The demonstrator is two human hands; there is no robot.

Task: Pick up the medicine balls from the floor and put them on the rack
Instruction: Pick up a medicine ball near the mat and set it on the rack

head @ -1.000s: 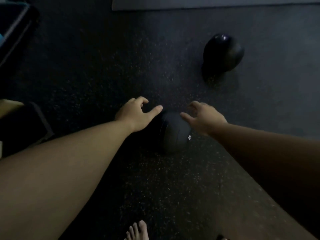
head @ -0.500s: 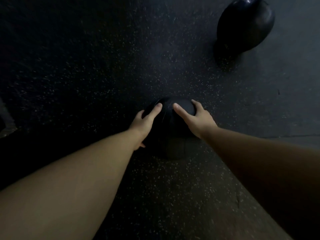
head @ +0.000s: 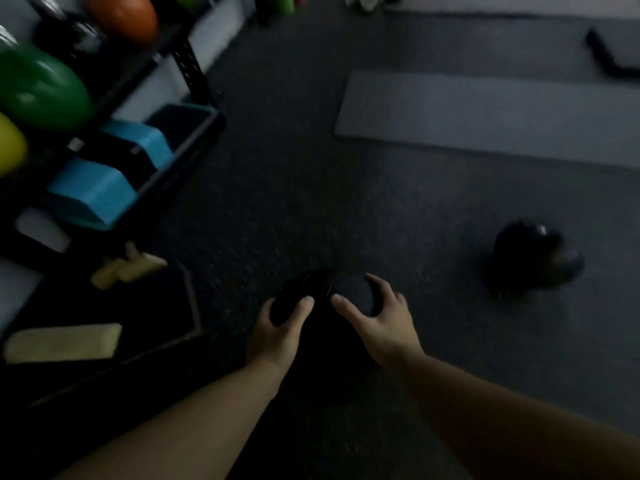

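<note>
The person's left hand (head: 277, 336) and right hand (head: 382, 327) are clasping a round black medicine ball (head: 322, 306) at lower centre of the frame, each grip spread wide and pressing a flank, thumbs lying across the top. To carry it well, the palms probably need to be squeezing evenly, with the ball kept close to the body while turning. The black metal rack (head: 180, 143), holding coloured balls and blue blocks, is standing at upper left. A second black medicine ball (head: 533, 261) is lying on the dark speckled floor (head: 294, 202) at right, well apart.
</note>
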